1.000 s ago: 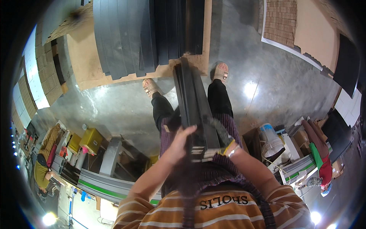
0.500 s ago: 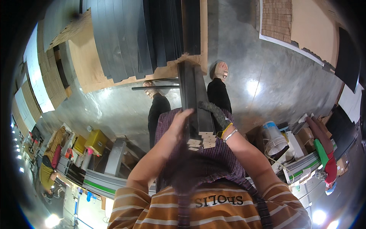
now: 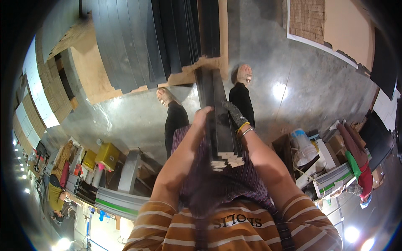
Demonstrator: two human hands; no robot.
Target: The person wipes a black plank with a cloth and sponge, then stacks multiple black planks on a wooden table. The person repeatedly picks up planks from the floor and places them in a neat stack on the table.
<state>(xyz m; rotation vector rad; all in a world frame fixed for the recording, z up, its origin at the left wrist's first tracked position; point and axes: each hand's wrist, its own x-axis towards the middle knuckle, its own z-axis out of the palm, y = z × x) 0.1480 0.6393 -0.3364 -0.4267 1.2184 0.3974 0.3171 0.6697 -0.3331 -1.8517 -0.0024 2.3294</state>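
A bundle of long black strips (image 3: 223, 129) with pale, wood-coloured ends points toward my body, between my legs. Bare, my left hand (image 3: 202, 116) is closed against the bundle's left side, its thumb near the top edge. On the opposite side my right hand (image 3: 235, 113), in a dark grey knitted glove with a yellow cuff, grips the right edge. The near ends are stepped, some reaching closer to me than others. Fingers under the bundle are hidden. Its far end meets a brown board (image 3: 184, 75) in front of me.
Many more black strips (image 3: 125, 46) lie side by side on the brown board ahead. My feet stand on grey concrete (image 3: 268, 108) either side of the bundle. Stacked boards (image 3: 307, 21) lie far right. Behind are a yellow bin (image 3: 107, 153), a white bucket (image 3: 305, 148) and other people.
Both hands have moved slightly farther along the bundle, whose near end now sits closer to me. The thin black strip lying crosswise over my left foot no longer shows.
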